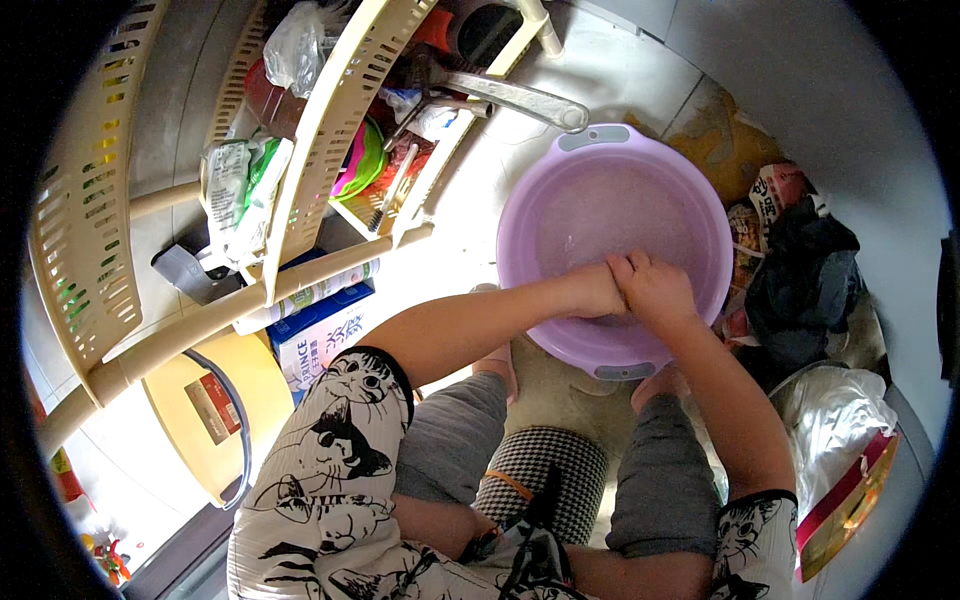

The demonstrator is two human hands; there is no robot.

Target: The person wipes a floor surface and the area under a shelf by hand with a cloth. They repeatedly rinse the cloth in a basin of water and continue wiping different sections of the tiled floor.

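Note:
A round lilac basin (515, 235) with grey grips stands on the floor before me, holding cloudy, whitish water (610, 205). My left hand (597, 290) and my right hand (655, 287) meet over its near part, low at the water. The fingers of the right hand curl in against the left hand. Bent down and closed, the left hand's fingers are mostly covered by the right. Whatever lies between the hands is hidden.
A cream plastic rack (330, 110) stands left, with a long metal tool handle (530, 100) jutting toward the basin. Below it are a yellow bucket (180, 420) and a blue-white box (320, 340). Black (805, 265) and clear (835, 405) plastic bags lie right. A checked stool (580, 460) is beneath me.

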